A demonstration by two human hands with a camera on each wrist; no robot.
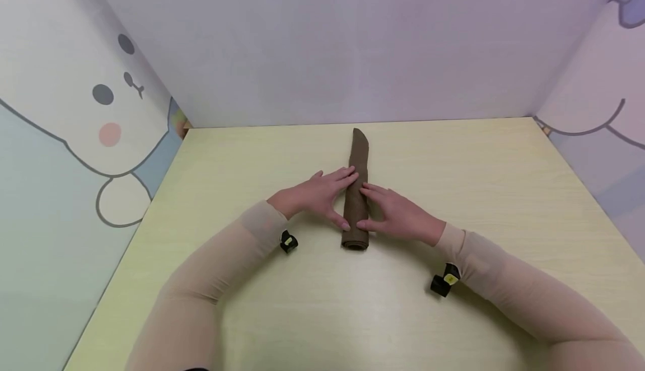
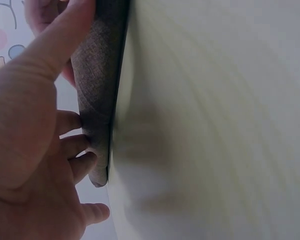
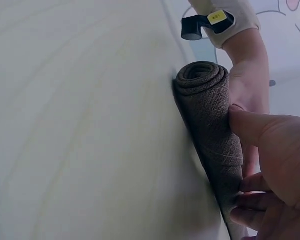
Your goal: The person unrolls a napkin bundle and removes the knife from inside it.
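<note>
A dark brown cloth roll lies lengthwise on the table, its spiral end toward the person and a flatter, pointed end at the back. From the left, the left hand touches it with thumb and fingertips; the right hand touches its right side, thumb near the spiral end. Both hands have relaxed, spread fingers. In the left wrist view the left hand lies along the roll. The right wrist view has the coiled end of the roll up close, with the right hand beside it.
The pale wooden table meets a plain wall at the back. Side panels with cartoon drawings stand at left and right. A small black device hangs at each wrist, the left one and the right one.
</note>
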